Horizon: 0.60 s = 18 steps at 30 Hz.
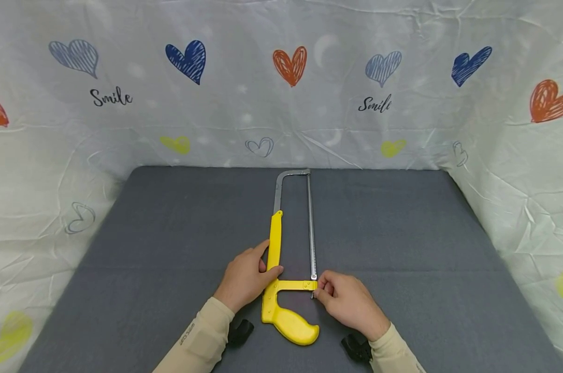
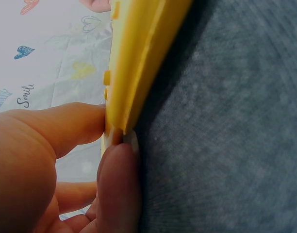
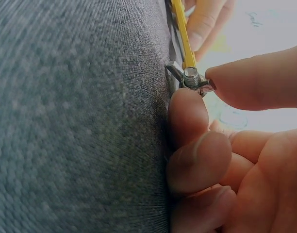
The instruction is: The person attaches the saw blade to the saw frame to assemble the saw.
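A hacksaw [image 1: 291,325] with a yellow handle and a grey metal front bow lies on the dark cloth, its handle toward me. Its blade [image 1: 311,228] runs along the right side. My left hand [image 1: 244,280] pinches the yellow frame [image 2: 139,58] between thumb and fingers, just above the crossbar. At the crossbar's right end, my right hand [image 1: 351,300] has thumb and index finger on a metal wing nut [image 3: 205,87], which sits on a threaded bolt [image 3: 190,76]. The head view mostly hides the nut behind the fingers.
Dark grey cloth [image 1: 169,228] covers the table. A white curtain [image 1: 244,103] printed with hearts and "Smile" hangs behind and at both sides. Black wrist straps [image 1: 241,332] show below both beige sleeves [image 1: 199,336].
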Each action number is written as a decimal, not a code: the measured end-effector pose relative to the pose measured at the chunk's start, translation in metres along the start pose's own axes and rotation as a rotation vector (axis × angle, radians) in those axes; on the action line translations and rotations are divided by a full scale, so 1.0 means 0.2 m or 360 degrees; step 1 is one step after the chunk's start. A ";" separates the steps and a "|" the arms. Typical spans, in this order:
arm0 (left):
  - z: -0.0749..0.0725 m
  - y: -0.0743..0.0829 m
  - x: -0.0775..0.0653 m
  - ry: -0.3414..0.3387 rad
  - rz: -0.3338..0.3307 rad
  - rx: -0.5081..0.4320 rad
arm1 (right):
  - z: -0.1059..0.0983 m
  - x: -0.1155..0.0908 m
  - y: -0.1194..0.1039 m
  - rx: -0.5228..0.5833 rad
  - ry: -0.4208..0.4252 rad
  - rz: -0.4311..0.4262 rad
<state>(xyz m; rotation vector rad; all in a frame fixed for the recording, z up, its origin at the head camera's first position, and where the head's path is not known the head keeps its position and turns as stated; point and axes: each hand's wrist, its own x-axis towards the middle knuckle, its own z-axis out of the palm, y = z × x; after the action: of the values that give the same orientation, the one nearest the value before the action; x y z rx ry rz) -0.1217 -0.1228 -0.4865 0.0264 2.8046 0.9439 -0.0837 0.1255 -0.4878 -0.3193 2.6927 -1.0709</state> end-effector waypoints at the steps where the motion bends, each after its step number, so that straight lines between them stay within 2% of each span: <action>1: 0.00 0.00 0.00 -0.0002 0.0000 -0.0002 | 0.00 0.00 0.00 0.0003 -0.0004 -0.0002; 18: 0.00 -0.01 0.00 -0.0005 0.0011 0.0003 | 0.00 0.00 0.01 0.0029 -0.0019 -0.0047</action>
<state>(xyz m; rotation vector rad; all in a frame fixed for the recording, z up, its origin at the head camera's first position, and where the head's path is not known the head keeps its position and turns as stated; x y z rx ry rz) -0.1213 -0.1233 -0.4877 0.0376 2.8041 0.9415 -0.0843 0.1264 -0.4897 -0.3623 2.6742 -1.0974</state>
